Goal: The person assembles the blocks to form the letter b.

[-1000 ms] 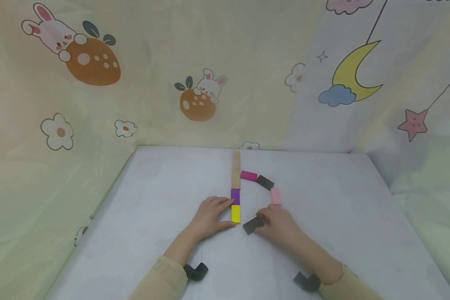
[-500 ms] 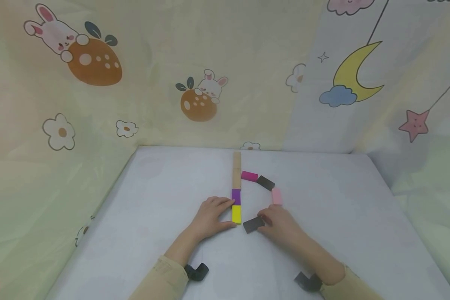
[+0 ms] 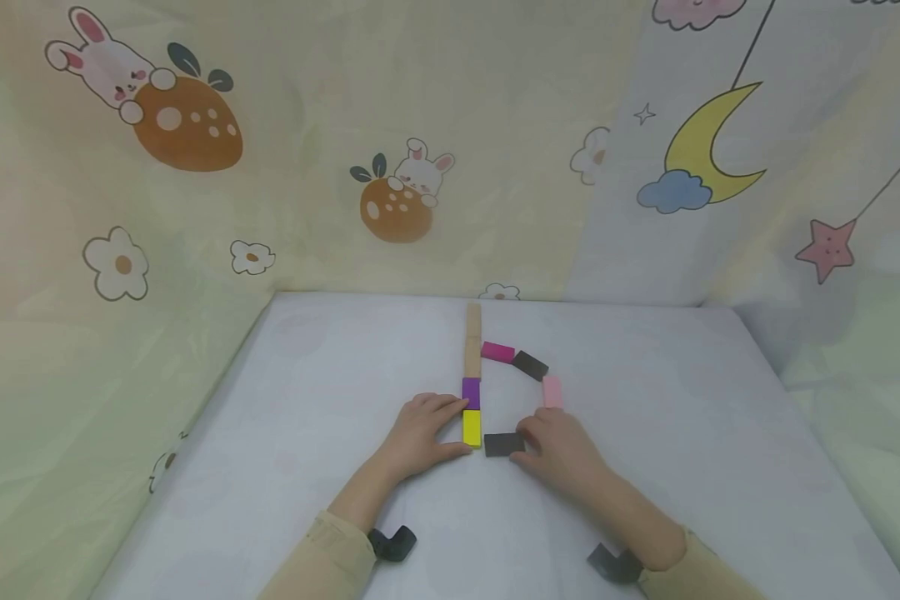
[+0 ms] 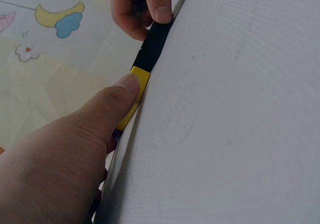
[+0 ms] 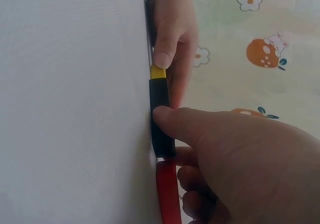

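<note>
A column of blocks lies on the white table [image 3: 330, 400]: two wooden blocks [image 3: 472, 340], a purple block [image 3: 471, 392] and a yellow block [image 3: 472, 427]. My left hand [image 3: 450, 427] rests against the column's left side. Its thumb [image 4: 117, 101] presses on the yellow block [image 4: 138, 87]. My right hand [image 3: 523, 443] pinches a black block [image 3: 502, 444] that lies level against the yellow block's right side. In the right wrist view my thumb [image 5: 172, 121] lies on the black block [image 5: 161, 129], just below the yellow block [image 5: 158, 72].
A magenta block [image 3: 498, 352], a dark block [image 3: 530, 365] and a light pink block [image 3: 552, 392] curve from the wooden blocks down toward my right hand. Printed fabric walls [image 3: 420, 167] enclose the table at the back and both sides.
The black block has turned from tilted to level and slid left to meet the yellow block, with my right hand on it. My left hand has stayed put.
</note>
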Tool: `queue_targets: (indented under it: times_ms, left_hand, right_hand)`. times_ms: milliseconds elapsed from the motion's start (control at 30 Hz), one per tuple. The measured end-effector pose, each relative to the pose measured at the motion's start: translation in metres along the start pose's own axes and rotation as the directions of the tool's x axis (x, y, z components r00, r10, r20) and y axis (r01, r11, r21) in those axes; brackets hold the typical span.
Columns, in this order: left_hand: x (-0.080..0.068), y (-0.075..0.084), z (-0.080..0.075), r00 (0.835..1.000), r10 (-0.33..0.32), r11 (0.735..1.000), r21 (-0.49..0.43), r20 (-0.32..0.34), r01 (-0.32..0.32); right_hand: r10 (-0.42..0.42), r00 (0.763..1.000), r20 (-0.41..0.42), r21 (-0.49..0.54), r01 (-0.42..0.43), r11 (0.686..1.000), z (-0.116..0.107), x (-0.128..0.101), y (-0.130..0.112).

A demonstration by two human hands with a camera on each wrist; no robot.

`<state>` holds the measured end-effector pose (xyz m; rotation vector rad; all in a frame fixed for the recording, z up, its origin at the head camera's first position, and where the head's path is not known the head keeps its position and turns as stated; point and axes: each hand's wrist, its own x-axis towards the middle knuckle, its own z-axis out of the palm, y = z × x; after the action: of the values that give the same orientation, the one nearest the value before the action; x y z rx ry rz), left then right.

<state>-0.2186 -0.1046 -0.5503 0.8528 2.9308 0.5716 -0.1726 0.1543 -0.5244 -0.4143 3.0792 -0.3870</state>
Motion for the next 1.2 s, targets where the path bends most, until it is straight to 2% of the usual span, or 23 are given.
queue_targets:
  times_ms: [267, 567, 1000, 1100, 1200]
  left_hand:
    - [0.0011, -0.0016, 0.0018, 1.000, 0.002, 1.000, 0.008, -0.002, -0.002]
    - [0.0000, -0.0012, 0.0004, 1.000, 0.003, 1.000, -0.007, -0.001, -0.003]
    - [0.0000, -0.0012, 0.0013, 1.000, 0.013, 1.000, 0.012, -0.006, -0.013]
    - [0.0003, -0.0011, 0.0015, 1.000, 0.011, 1.000, 0.018, -0.006, -0.011]
    - [0.0007, -0.0011, 0.0021, 1.000, 0.009, 1.000, 0.020, -0.004, -0.009]
  right_hand:
    - [-0.014, 1.000, 0.009, 0.000, 0.014, 1.000, 0.0030, 0.0006, 0.0015]
    - [0.022, 0.994, 0.108, 0.154, -0.039, 0.987, -0.0013, 0.0009, 0.0014]
    - [0.036, 0.993, 0.116, 0.167, -0.056, 0.984, -0.0033, 0.0001, 0.0019]
    - [0.073, 0.989, 0.130, 0.214, -0.100, 0.972, -0.0027, 0.0008, 0.0034]
    - [0.149, 0.978, 0.145, 0.311, -0.188, 0.932, -0.0053, 0.0015, 0.0076]
